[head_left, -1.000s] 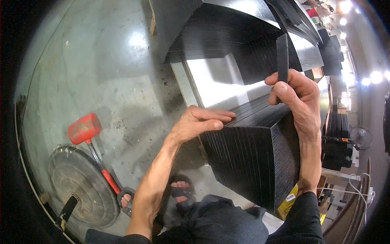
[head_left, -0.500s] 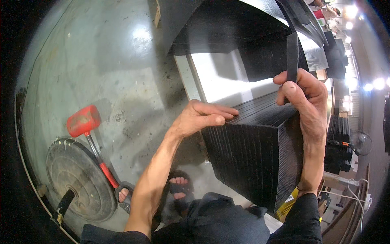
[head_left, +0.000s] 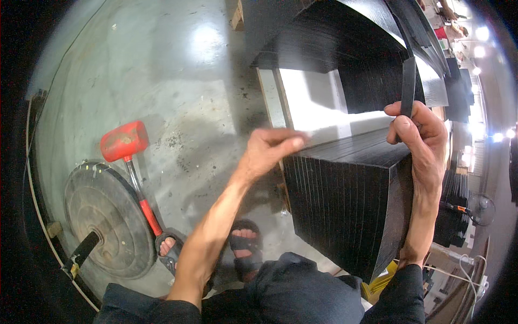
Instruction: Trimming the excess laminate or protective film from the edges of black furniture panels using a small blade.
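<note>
A flat, narrow black strip point(head_left: 408, 89) stands upright in my right hand point(head_left: 418, 132), held between the thumb and fingers. That hand is above the right side of a stack of black boards point(head_left: 337, 197), whose wood-like grain and layered edges show. My left hand point(head_left: 272, 151) hovers by the stack's left upper corner. Its fingers stretch to the right with the thumb close beneath them, and the fingertips are blurred. I see nothing in it.
Beyond the stack lie a white panel point(head_left: 310, 100) and more black boards point(head_left: 302, 43). On the floor at left are a red mallet point(head_left: 125, 141) and a round, ridged black base point(head_left: 110, 216). A yellow object point(head_left: 380, 283) sits below the stack. A fan point(head_left: 480, 209) stands at right.
My left hand has lifted off the stack's top, its fingers drawing toward the thumb. The right hand still holds the strip. The whole view has shifted, so everything sits farther right.
</note>
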A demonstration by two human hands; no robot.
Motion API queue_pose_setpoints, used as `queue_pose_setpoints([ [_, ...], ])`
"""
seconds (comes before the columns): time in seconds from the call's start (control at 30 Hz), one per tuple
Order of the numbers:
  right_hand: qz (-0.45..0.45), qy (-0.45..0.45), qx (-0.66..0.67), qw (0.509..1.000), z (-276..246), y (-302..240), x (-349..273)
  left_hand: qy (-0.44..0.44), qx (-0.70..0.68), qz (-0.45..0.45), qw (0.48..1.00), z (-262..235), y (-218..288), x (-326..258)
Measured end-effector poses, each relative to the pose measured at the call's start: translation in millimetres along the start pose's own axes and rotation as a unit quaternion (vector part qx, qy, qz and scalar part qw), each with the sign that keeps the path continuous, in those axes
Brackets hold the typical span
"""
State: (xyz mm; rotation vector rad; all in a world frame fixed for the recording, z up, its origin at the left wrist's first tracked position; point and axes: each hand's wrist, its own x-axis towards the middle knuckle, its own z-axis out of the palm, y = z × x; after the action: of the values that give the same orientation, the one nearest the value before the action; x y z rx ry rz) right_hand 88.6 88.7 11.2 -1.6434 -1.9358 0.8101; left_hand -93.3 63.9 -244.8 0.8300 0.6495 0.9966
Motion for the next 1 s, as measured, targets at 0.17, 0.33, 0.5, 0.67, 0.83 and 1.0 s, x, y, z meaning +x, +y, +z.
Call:
queue_pose_setpoints([
  [0.17,0.037,0.007,0.051,0.998,25.4,8.7,1.7,0.121,0.014,0.153,0.981,33.5,76.0,11.1],
  [0.33,-0.016,0.035,-0.103,0.994,-63.6,82.1,-5.2,0.151,-0.202,0.36,0.898,130.0,106.2,67.7],
  [0.5,-0.073,-0.054,0.04,0.995,66.4,109.3,54.3,0.214,0.043,0.34,0.915,160.9,26.6,108.6],
  [0.67,-0.133,-0.088,0.091,0.983,127.7,69.7,70.1,0.207,0.128,0.32,0.915,158.8,-2.3,106.1],
  [0.83,-0.082,-0.045,0.014,0.996,55.9,101.0,50.2,0.245,0.021,0.235,0.941,126.6,58.6,62.7],
  [1.0,-0.014,-0.112,-0.187,0.976,17.4,-7.7,2.2,0.344,0.215,0.144,0.903,-2.0,70.2,-63.5],
])
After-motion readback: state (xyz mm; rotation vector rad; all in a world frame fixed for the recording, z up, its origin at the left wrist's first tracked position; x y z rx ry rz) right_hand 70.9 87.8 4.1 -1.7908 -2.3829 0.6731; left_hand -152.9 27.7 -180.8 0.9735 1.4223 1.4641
